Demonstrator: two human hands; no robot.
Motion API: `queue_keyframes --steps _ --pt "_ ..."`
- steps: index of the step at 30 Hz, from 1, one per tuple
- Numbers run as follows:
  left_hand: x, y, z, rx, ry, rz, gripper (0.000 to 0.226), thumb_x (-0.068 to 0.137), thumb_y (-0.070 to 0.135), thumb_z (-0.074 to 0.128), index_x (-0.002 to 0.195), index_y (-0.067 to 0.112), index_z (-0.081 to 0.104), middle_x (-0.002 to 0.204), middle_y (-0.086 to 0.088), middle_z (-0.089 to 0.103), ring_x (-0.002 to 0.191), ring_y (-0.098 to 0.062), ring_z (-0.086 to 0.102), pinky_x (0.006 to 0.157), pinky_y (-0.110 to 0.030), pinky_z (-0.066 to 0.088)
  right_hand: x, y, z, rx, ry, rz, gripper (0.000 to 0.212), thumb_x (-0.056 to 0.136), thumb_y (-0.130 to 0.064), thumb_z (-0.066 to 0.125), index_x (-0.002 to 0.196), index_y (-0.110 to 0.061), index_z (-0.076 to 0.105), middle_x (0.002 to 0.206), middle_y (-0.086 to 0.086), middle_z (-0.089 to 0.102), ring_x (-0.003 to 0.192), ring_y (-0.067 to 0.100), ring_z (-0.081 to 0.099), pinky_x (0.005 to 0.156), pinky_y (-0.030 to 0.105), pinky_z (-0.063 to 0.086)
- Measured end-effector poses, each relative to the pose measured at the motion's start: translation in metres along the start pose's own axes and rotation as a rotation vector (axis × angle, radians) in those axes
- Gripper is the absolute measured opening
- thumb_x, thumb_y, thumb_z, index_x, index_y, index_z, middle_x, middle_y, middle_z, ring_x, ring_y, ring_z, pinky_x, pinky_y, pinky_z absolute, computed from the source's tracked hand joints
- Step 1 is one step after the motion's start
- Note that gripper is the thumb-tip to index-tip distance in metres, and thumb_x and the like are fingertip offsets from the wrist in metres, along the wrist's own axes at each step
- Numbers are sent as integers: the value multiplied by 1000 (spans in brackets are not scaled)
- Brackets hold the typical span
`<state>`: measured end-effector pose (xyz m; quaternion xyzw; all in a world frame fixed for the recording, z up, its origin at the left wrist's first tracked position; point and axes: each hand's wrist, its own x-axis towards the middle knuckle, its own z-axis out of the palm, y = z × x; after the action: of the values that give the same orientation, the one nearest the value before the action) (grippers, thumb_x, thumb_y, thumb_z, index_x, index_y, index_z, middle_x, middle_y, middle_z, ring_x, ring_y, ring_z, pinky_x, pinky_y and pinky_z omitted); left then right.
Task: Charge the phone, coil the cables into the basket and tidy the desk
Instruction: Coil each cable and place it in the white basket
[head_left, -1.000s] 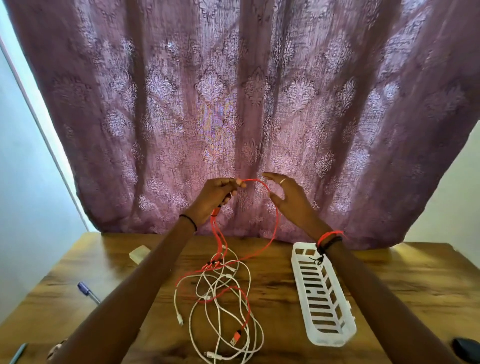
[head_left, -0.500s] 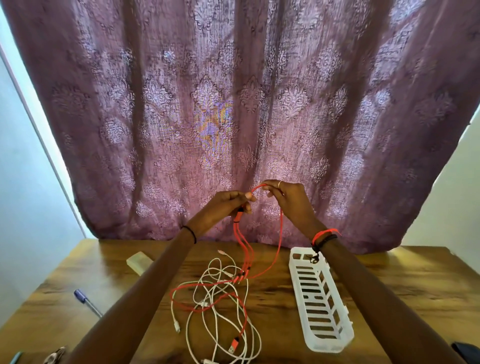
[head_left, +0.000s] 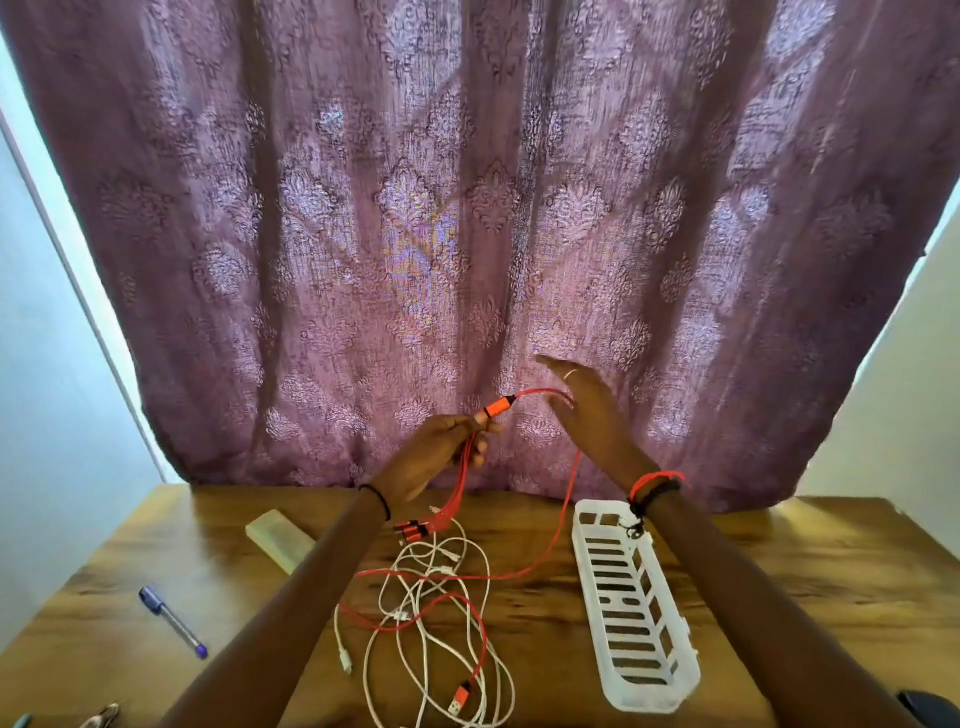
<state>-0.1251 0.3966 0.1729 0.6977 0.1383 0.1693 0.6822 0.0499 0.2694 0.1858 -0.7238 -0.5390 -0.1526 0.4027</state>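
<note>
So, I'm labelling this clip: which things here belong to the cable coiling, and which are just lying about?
In the job: red cable, gripped by the left hand; right hand, open beside it; white cables; white basket.
Lying about on the desk: pen; cream block.

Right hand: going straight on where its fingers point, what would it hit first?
Probably the purple curtain. The right hand is open, fingers aimed up and leftward, away from the desk, with nothing else in that line; the gap to the curtain is unclear from one view.

One basket (head_left: 643, 699), one red cable (head_left: 497, 408)
</note>
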Motion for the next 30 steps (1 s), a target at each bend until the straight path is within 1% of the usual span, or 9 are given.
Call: queue_keyframes --steps 2,4,7,10,14,17,20,25,30 --pt "4 1 4 9 22 -20 29 99 19 39 89 9 64 52 8 59 48 -3 54 55 -18 48 -3 -10 9 -52 -137 -141 56 78 -4 68 131 -18 53 127 8 58 117 20 50 102 26 35" --pt "6 3 10 -12 39 -44 33 100 19 37 83 7 62 46 7 54 42 -4 51 48 -18 47 -2 -14 20 -169 -175 -264 51 76 -13 69 125 -21 58 125 3 61 115 23 56 99 35 42" --pt "6 7 19 -45 39 -57 34 101 20 35 81 6 60 41 7 48 36 -5 45 42 -18 44 -1 -15 25 -309 -85 -353 30 84 -26 53 109 -20 68 111 -1 69 102 25 64 88 41 49" --pt "3 8 21 -10 35 -21 30 101 15 36 87 10 62 47 8 49 36 -4 45 42 -18 45 0 -11 23 -460 47 -435 28 82 -24 51 104 -26 69 102 -6 70 96 18 65 86 31 35" --pt "-6 1 17 59 -16 -40 24 98 3 38 86 10 58 56 1 51 38 -1 47 42 -15 45 3 1 14 -520 102 -386 37 75 -14 66 109 -29 65 108 -7 68 103 13 59 92 33 30" --pt "-12 -3 13 136 -77 -2 23 98 0 33 97 -1 56 64 4 57 43 0 52 47 -14 48 6 7 3 -541 104 -309 31 81 -20 56 109 -30 66 109 -9 68 104 13 62 92 34 28" --pt "-19 -3 6 247 -115 63 26 100 7 34 101 -2 58 53 6 59 47 0 56 54 -14 48 5 7 2 -568 61 -263 35 84 -26 42 111 -30 66 111 -9 68 103 11 64 91 33 28" --pt "-31 0 2 454 -197 78 31 99 17 39 96 2 67 64 9 64 61 7 58 64 -7 42 6 16 3 -302 -4 -171 36 92 -32 40 118 -23 63 121 -2 65 111 17 62 92 40 45" --pt "-46 4 7 -56 -216 -81 30 91 28 46 91 8 68 57 6 52 56 -9 54 70 -23 54 0 25 11 129 -68 13 29 92 -18 53 118 -9 64 119 7 66 113 15 60 101 26 44"
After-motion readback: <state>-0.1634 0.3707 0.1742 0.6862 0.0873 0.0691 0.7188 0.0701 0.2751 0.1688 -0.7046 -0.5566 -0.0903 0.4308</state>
